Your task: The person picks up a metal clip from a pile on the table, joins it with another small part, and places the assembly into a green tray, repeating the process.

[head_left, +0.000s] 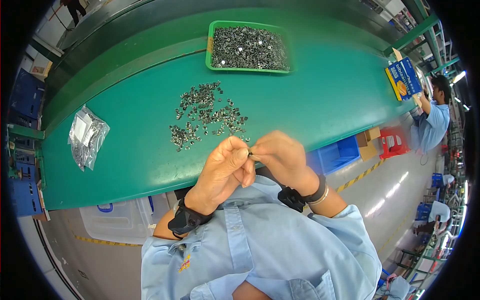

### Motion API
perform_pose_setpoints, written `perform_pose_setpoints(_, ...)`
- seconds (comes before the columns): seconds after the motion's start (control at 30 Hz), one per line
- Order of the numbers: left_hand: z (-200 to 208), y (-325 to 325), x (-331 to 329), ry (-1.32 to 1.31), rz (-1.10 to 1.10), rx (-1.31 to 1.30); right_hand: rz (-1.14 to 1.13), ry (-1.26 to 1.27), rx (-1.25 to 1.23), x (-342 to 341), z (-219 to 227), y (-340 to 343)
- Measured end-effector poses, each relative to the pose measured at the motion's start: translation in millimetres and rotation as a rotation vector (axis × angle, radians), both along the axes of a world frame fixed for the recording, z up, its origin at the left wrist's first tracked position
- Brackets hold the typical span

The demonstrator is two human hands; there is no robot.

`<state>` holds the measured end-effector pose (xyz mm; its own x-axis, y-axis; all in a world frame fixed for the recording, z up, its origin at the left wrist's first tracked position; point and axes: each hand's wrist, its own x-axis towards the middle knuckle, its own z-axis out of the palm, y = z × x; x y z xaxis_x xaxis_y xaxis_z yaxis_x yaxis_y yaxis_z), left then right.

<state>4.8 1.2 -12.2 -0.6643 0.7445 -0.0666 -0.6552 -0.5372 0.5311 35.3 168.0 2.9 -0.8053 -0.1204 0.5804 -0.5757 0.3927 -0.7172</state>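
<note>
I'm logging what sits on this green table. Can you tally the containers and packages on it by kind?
Green tray of small metal parts: 1
Clear plastic bag of parts: 1
Blue printed box at the far right: 1
Total: 3
Loose metal parts lie between them, too many to count.

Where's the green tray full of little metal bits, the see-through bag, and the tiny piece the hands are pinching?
green tray (pixel 208 50): head view, on its left rim.
clear plastic bag (pixel 87 137): head view, on the bag's middle.
small metal piece (pixel 250 153): head view, on the bit showing between the fingertips of both hands.
</note>
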Motion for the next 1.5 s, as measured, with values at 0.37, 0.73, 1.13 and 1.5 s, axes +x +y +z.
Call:
perform_pose_setpoints(0.37,9,-2,-5,0.033,0.011,-0.124,0.011,-0.089,-0.059,-5,-10,1)
perform_pose_setpoints(0.73,7,-3,-8,0.081,0.065,-0.169,0.013,-0.176,-0.118,-13,-7,-2)
perform_pose_setpoints(1.13,2,-15,-17,0.008,0.085,-0.090,-0.337,-0.147,0.111,-128,45,59)
perform_pose_setpoints(1.5,-2,-15,-19,-0.008,0.047,-0.038,0.056,-0.256,0.607,-74,6,32)
